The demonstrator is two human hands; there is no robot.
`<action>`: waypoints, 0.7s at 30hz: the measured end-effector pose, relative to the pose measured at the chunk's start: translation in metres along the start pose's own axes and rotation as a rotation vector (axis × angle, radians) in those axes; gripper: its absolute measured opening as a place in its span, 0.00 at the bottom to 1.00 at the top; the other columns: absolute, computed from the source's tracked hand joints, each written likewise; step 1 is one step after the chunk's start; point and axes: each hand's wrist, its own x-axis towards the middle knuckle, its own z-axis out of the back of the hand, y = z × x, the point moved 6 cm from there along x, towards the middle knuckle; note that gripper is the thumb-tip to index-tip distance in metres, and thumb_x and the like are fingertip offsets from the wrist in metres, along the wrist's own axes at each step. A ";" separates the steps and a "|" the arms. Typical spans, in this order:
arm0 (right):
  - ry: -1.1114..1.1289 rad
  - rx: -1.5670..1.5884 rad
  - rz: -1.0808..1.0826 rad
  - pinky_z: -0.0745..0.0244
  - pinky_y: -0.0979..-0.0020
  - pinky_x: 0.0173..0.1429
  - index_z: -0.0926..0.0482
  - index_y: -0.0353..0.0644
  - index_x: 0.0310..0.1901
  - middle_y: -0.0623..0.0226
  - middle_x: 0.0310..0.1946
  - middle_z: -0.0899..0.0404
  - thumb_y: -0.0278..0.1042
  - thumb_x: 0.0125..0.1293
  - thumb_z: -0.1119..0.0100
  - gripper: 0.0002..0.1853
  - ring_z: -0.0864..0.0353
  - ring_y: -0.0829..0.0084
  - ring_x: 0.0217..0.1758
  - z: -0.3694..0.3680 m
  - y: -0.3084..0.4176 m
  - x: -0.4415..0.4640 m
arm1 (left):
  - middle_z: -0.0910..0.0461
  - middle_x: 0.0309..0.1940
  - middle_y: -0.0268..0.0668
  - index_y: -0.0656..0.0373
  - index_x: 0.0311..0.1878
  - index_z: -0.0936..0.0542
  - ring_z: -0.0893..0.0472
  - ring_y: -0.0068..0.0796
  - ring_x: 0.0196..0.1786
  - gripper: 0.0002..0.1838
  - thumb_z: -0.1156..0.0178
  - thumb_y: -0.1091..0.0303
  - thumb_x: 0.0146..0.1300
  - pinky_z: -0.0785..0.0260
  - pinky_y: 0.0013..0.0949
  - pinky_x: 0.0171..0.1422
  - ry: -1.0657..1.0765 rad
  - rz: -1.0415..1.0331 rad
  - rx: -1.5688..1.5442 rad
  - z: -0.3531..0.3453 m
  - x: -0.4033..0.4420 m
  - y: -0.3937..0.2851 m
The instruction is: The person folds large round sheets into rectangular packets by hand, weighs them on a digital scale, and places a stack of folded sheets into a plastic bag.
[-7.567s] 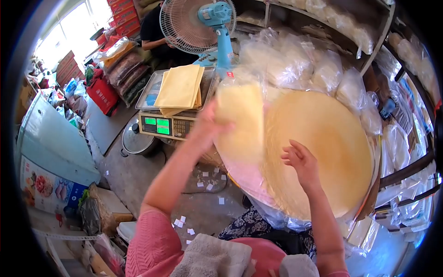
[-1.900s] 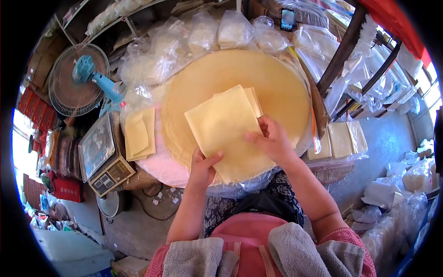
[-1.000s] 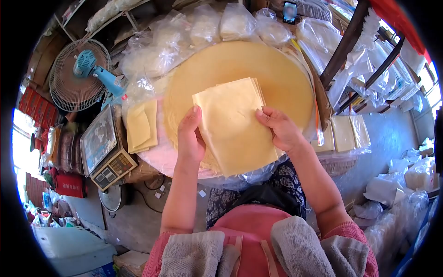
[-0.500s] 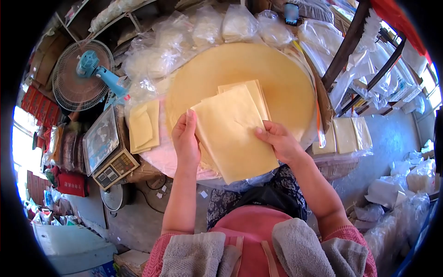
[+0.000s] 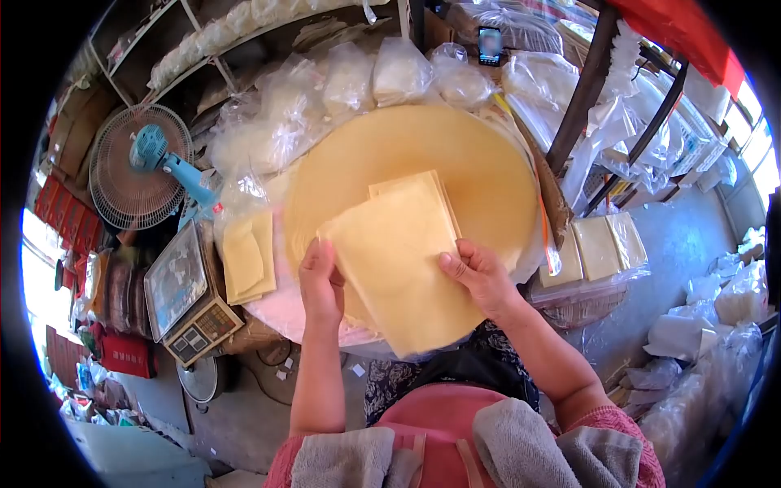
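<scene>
A folded pale-yellow sheet (image 5: pixel 407 272), thin and smooth like bean curd skin, is held flat between my two hands. My left hand (image 5: pixel 322 281) pinches its left edge, thumb on top. On the right edge, my right hand (image 5: pixel 478 275) grips it with the thumb over the upper face. Behind it, partly hidden, lies a small pile of folded sheets (image 5: pixel 435 183). That pile rests on a large round stack of yellow sheets (image 5: pixel 350 154). Left of the round stack are more folded sheets (image 5: pixel 248 256) on a pink cloth (image 5: pixel 281 313).
At left stand a digital scale (image 5: pixel 199 329) and a blue fan (image 5: pixel 150 150). Filled clear plastic bags (image 5: pixel 403 73) line the back edge, with a phone (image 5: pixel 490 46) behind. Packed yellow sheets (image 5: pixel 598 244) lie at right, near a dark post (image 5: pixel 579 98).
The view has shifted, so the table and its contents appear lower and slightly further left. Both hands keep their grip on the folded sheet, which also appears lower.
</scene>
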 end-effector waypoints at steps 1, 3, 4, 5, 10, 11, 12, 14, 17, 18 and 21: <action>-0.030 -0.007 0.061 0.35 0.81 0.31 0.23 0.37 0.37 0.79 0.26 0.26 0.41 0.68 0.43 0.13 0.32 0.89 0.28 0.003 0.004 0.002 | 0.19 0.34 0.38 0.64 0.35 0.22 0.21 0.22 0.38 0.12 0.38 0.63 0.60 0.29 0.25 0.43 0.074 0.009 0.014 -0.008 -0.006 -0.002; -0.079 -0.175 0.172 0.33 0.80 0.33 0.23 0.37 0.36 0.76 0.27 0.25 0.36 0.66 0.42 0.10 0.30 0.86 0.29 0.005 0.020 -0.001 | 0.18 0.36 0.40 0.65 0.37 0.22 0.20 0.27 0.41 0.12 0.37 0.63 0.60 0.28 0.28 0.47 0.149 -0.015 0.286 -0.009 -0.016 -0.006; -0.099 -0.337 0.221 0.31 0.78 0.34 0.23 0.37 0.35 0.74 0.27 0.23 0.32 0.64 0.41 0.07 0.27 0.83 0.30 0.004 0.038 -0.009 | 0.18 0.38 0.41 0.65 0.39 0.22 0.19 0.30 0.43 0.13 0.37 0.64 0.59 0.27 0.29 0.48 0.183 -0.025 0.423 -0.008 -0.018 -0.007; -0.116 -0.499 0.265 0.29 0.77 0.36 0.23 0.37 0.34 0.72 0.28 0.22 0.28 0.63 0.40 0.04 0.25 0.80 0.31 0.003 0.048 -0.013 | 0.18 0.38 0.42 0.65 0.39 0.21 0.19 0.32 0.43 0.11 0.37 0.66 0.58 0.28 0.32 0.50 0.266 -0.169 0.423 -0.007 -0.018 -0.016; 0.024 -0.658 0.918 0.29 0.63 0.58 0.22 0.40 0.31 0.64 0.38 0.18 0.13 0.52 0.42 0.09 0.20 0.62 0.50 -0.012 0.077 -0.020 | 0.16 0.34 0.42 0.58 0.30 0.21 0.18 0.45 0.47 0.04 0.35 0.77 0.52 0.34 0.47 0.60 0.487 -0.897 0.701 -0.038 -0.041 -0.074; 0.015 -0.727 0.963 0.31 0.60 0.62 0.22 0.40 0.31 0.63 0.39 0.17 0.11 0.51 0.43 0.11 0.21 0.60 0.53 -0.012 0.079 -0.021 | 0.16 0.34 0.42 0.57 0.30 0.21 0.18 0.46 0.48 0.04 0.36 0.77 0.52 0.35 0.47 0.61 0.495 -0.962 0.823 -0.044 -0.046 -0.079; -0.001 -0.711 0.944 0.35 0.56 0.65 0.22 0.40 0.31 0.64 0.40 0.17 0.13 0.52 0.41 0.09 0.21 0.62 0.55 -0.011 0.079 -0.020 | 0.16 0.34 0.41 0.57 0.30 0.21 0.18 0.46 0.48 0.04 0.36 0.77 0.52 0.35 0.47 0.61 0.510 -0.973 0.856 -0.046 -0.049 -0.079; -0.024 -0.685 0.948 0.35 0.56 0.65 0.22 0.41 0.30 0.65 0.40 0.17 0.14 0.52 0.40 0.08 0.21 0.62 0.55 -0.010 0.078 -0.019 | 0.15 0.34 0.41 0.57 0.29 0.21 0.18 0.46 0.49 0.04 0.36 0.78 0.52 0.36 0.47 0.62 0.542 -1.005 0.915 -0.049 -0.053 -0.078; -0.044 -0.698 0.941 0.35 0.56 0.65 0.23 0.41 0.30 0.65 0.40 0.17 0.16 0.53 0.39 0.07 0.22 0.62 0.56 -0.006 0.070 -0.019 | 0.16 0.38 0.43 0.57 0.32 0.22 0.20 0.46 0.52 0.05 0.36 0.77 0.53 0.37 0.48 0.62 0.548 -1.023 0.928 -0.046 -0.053 -0.071; -0.047 -0.711 0.936 0.36 0.56 0.65 0.23 0.40 0.31 0.65 0.40 0.17 0.17 0.53 0.38 0.07 0.22 0.62 0.56 -0.005 0.068 -0.020 | 0.16 0.39 0.43 0.57 0.33 0.22 0.20 0.45 0.52 0.05 0.37 0.77 0.54 0.37 0.48 0.62 0.523 -0.988 0.909 -0.045 -0.051 -0.068; -0.043 -0.654 0.853 0.35 0.56 0.65 0.24 0.40 0.33 0.64 0.40 0.17 0.19 0.53 0.37 0.07 0.20 0.62 0.54 -0.005 0.065 -0.028 | 0.18 0.42 0.44 0.59 0.38 0.23 0.20 0.42 0.50 0.06 0.38 0.75 0.56 0.35 0.46 0.61 0.496 -0.817 0.785 -0.041 -0.044 -0.048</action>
